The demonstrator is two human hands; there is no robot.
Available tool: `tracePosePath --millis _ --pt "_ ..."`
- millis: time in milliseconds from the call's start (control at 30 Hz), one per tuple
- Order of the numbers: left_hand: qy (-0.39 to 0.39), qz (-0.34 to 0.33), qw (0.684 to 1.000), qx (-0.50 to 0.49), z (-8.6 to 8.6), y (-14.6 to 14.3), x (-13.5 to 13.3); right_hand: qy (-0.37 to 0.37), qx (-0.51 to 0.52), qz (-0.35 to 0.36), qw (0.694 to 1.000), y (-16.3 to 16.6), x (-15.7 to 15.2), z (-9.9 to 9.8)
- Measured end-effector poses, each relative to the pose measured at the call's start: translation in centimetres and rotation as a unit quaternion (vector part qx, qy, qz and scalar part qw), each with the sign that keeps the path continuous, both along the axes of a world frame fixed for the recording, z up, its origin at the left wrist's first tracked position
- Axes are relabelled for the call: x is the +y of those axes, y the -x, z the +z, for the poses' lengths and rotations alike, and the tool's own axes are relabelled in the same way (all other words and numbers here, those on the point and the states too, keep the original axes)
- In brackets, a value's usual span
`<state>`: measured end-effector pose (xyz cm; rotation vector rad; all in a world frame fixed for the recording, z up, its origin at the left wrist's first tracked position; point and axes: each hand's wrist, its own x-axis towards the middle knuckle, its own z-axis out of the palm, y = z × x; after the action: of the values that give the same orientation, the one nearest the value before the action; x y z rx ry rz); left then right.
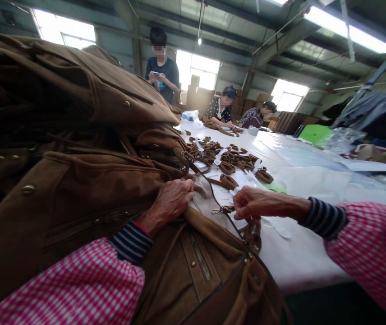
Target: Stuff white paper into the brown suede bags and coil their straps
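Note:
A brown bag (179,253) with a zipped front pocket lies in front of me, its mouth open on a pale lining (204,196). The fingers of my left hand (172,201) are curled over the edge of that mouth. Just across the opening, my right hand (255,203) is closed on a brown strap (227,209), whose metal snap hook sticks out to the left over the lining. My curled fingers hide most of the strap. A side loop of the bag (254,234) shows below my right hand.
More brown bags (78,85) are piled high on the left. Many coiled brown straps (228,169) with white tags lie on the white table (301,266). Clear plastic and a green item (314,134) are at the far right. One person (162,72) stands; two others are across the table.

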<state>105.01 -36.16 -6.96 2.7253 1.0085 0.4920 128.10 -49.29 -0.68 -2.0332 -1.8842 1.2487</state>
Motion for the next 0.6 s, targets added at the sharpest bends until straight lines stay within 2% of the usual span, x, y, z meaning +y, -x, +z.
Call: tracePosePath --millis 100,200,333,433,500,600 --pt "-0.005 -0.001 1.000 0.000 -0.1 0.0 0.0 -0.072 -0.118 0.023 0.990 0.5 0.2 -0.5" --pt "-0.007 0.001 1.000 0.000 -0.2 0.1 0.0 -0.153 -0.225 0.056 0.961 1.5 -0.1 -0.9" --pt "-0.011 -0.009 1.000 -0.004 -0.3 0.2 -0.1 -0.162 -0.270 0.081 0.946 2.6 -0.3 -1.2" --pt "-0.016 -0.015 1.000 -0.004 -0.4 0.1 -0.1 -0.165 -0.268 0.080 0.946 2.6 0.2 -1.5" --pt "-0.018 -0.013 1.000 -0.004 -0.5 0.2 0.0 -0.152 -0.232 0.076 0.958 2.2 0.8 -1.6" --pt "-0.018 -0.012 1.000 -0.007 -0.5 0.2 0.1 -0.061 -0.105 0.055 0.991 1.5 1.7 -1.7"
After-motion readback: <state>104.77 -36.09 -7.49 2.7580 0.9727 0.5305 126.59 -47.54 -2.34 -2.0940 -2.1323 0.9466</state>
